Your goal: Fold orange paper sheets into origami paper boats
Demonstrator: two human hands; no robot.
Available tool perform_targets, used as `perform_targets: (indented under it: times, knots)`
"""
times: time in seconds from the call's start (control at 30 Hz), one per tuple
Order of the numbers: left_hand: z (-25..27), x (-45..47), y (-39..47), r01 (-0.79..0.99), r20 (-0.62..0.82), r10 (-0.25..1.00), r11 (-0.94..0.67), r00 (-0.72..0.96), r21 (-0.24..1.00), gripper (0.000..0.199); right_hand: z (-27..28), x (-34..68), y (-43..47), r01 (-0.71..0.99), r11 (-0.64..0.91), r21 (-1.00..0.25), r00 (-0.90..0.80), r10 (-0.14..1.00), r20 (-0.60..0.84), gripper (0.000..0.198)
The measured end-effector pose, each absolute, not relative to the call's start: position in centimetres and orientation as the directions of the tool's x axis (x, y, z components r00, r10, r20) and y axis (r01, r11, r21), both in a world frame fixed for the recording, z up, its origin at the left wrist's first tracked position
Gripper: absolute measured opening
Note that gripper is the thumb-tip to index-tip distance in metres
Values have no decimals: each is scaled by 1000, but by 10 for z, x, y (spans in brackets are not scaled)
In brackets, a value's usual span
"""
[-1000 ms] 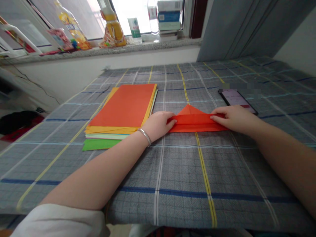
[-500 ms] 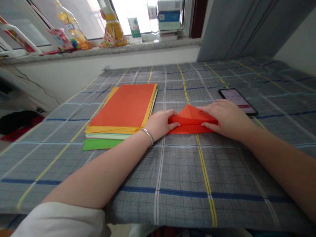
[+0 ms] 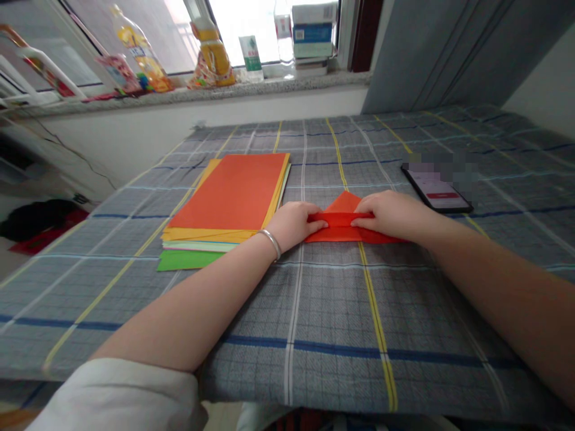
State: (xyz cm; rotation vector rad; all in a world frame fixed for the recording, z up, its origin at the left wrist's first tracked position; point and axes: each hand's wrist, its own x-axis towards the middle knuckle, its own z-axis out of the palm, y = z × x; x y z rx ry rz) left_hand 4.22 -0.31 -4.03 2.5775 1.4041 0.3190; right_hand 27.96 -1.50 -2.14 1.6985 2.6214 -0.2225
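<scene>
A folded sheet of orange-red paper (image 3: 339, 234) lies on the checked cloth, with a raised fold running across it and a pointed peak behind. My left hand (image 3: 294, 224) pinches the left end of that fold between thumb and fingers; a silver bangle circles the wrist. Farther right, my right hand (image 3: 390, 212) is closed on the same fold near its middle, thumb in front and fingers behind. The paper's right part runs under my right hand and is partly hidden.
Left of the hands lies a stack of coloured paper (image 3: 229, 191), orange on top. A phone (image 3: 438, 188) rests beyond my right hand on the checked tablecloth (image 3: 242, 371). Bottles, a tube (image 3: 250, 57) and boxes (image 3: 313, 39) line the windowsill (image 3: 269, 87).
My right hand has slid left along the fold toward my left hand, uncovering less of the middle and more of the paper's right end. The left hand keeps its place on the paper.
</scene>
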Motion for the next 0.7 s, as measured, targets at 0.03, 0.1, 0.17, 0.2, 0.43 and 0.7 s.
perform_targets:
  times: [0.03,0.1,0.17,0.2,0.43,0.7]
  knots:
    - [-40,42,-3,814,81,861,-502,502,292,25,-18,280,-10,924,357,-138,-374,919,-125,26]
    - [-40,42,-4,821,76,879,-468,470,328,29,-13,279,-3,940,302,-162,-329,925,-187,23]
    - [-40,43,-6,817,94,884,-461,459,345,35,-10,278,1,951,271,-146,-298,931,-213,21]
    - [-41,43,-7,815,104,884,-462,457,350,39,-9,278,2,958,257,-127,-279,937,-210,21]
    - [-45,41,-1,758,121,837,-537,534,369,47,-15,284,3,956,293,5,-291,953,-86,34]
    - [-46,36,3,778,95,821,-565,563,273,37,-36,299,10,939,327,-108,-332,943,-32,31]
